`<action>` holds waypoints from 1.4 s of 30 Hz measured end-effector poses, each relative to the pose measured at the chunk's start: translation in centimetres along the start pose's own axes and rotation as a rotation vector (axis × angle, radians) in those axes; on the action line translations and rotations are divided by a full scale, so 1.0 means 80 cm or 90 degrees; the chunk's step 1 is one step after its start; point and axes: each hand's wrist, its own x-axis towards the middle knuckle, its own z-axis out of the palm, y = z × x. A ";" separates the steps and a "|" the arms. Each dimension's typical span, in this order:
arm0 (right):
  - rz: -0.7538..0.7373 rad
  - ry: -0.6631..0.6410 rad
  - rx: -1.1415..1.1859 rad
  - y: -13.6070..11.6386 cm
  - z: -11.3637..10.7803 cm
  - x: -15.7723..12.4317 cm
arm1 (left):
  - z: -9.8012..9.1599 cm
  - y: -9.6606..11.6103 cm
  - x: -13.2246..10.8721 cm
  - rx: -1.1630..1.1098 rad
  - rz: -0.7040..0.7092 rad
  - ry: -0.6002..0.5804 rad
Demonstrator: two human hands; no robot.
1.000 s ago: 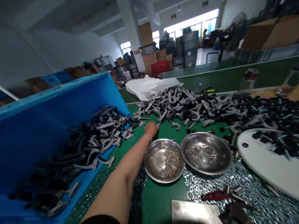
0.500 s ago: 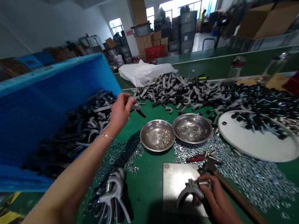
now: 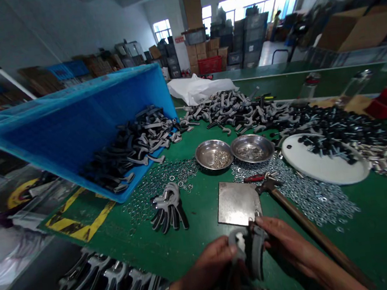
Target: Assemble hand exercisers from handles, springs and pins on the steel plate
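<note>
Low in front of me, my left hand (image 3: 210,258) pinches a grey curved clamp half (image 3: 236,241). Close beside it, my right hand (image 3: 282,237) grips another grey clamp half (image 3: 258,249), with a small metal piece at its top. The two halves are side by side, almost touching; whether they are joined I cannot tell. Just beyond them lies a flat metal plate (image 3: 236,203). A hammer (image 3: 297,212) rests to the right, its head by the plate. A bunch of grey clamps (image 3: 168,207) lies to the left on the green table.
A tilted blue crate (image 3: 82,110) holds many clamp parts. Two steel bowls (image 3: 204,164) (image 3: 267,157) contain small metal pieces. Loose rings (image 3: 310,206) surround them. A white oval tray (image 3: 307,170) carries black-headed screws. Finished-looking clamps (image 3: 101,288) fill the lower left.
My left hand has come back from beside the crate with a clamp half and now meets my right hand near my body. The view has shifted, showing more floor at left.
</note>
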 end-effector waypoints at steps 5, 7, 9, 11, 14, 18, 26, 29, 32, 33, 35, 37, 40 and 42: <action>-0.258 0.166 -0.471 -0.028 0.024 -0.006 | 0.006 0.049 0.027 0.048 0.078 0.187; -0.293 0.181 -0.551 -0.030 0.031 -0.004 | 0.012 0.052 0.031 0.092 0.096 0.205; -0.304 0.186 -0.605 -0.028 0.036 -0.003 | 0.018 0.048 0.032 0.129 0.100 0.214; -0.310 0.178 -0.640 -0.023 0.042 -0.003 | 0.022 0.042 0.032 0.154 0.090 0.219; -0.321 0.156 -0.636 -0.016 0.051 -0.005 | 0.024 0.038 0.035 0.198 0.065 0.236; -0.335 0.191 -0.585 -0.014 0.053 -0.016 | 0.025 0.041 0.039 0.225 0.074 0.242; -0.339 0.238 -0.700 -0.027 0.037 -0.023 | 0.032 0.037 0.038 0.172 0.065 0.195; -0.342 0.225 -0.722 -0.025 0.039 -0.017 | 0.036 0.038 0.038 0.216 0.050 0.203; -0.357 0.228 -0.697 -0.022 0.040 -0.012 | 0.039 0.041 0.038 0.269 0.064 0.243; -0.359 0.224 -0.677 -0.021 0.040 -0.012 | 0.039 0.042 0.038 0.291 0.072 0.257; -0.355 0.209 -0.632 -0.020 0.040 -0.013 | 0.040 0.043 0.037 0.349 0.080 0.280; -0.342 0.188 -0.602 -0.020 0.041 -0.016 | 0.040 0.041 0.034 0.415 0.073 0.290; -0.321 0.146 -0.572 -0.021 0.043 -0.024 | 0.038 0.034 0.027 0.504 0.090 0.285; -0.310 0.122 -0.553 -0.025 0.043 -0.028 | 0.036 0.030 0.023 0.542 0.121 0.282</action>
